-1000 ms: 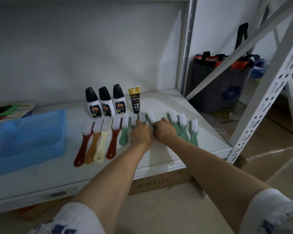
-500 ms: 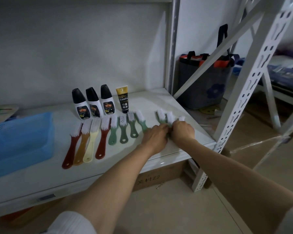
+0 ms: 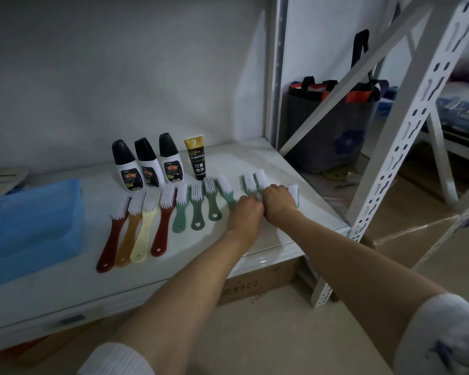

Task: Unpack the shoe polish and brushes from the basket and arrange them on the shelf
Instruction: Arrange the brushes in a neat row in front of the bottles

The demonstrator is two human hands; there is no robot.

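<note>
1. Since half a second ago, both hands sit at the same place among the green brushes near the right end of the row; the view has swung slightly, so the basket shows more.
2. Left hand (image 3: 245, 212) lies knuckles-up, fingers curled down over a green brush (image 3: 229, 197); whether its grip pinches the handle I cannot tell.
3. Right hand (image 3: 279, 203) touches the left, fingers curled over the handles of two green brushes (image 3: 256, 180); its grip is hidden too.
4. Another green brush (image 3: 293, 192) lies just right of that hand.
5. Long-handled brushes (image 3: 136, 228) and three more green ones (image 3: 197, 207) lie side by side on the shelf (image 3: 295, 169).
6. Three polish bottles (image 3: 148, 165) and a tube (image 3: 195, 156) stand behind them.
7. Blue basket (image 3: 30, 226) sits on the shelf's left.
</note>
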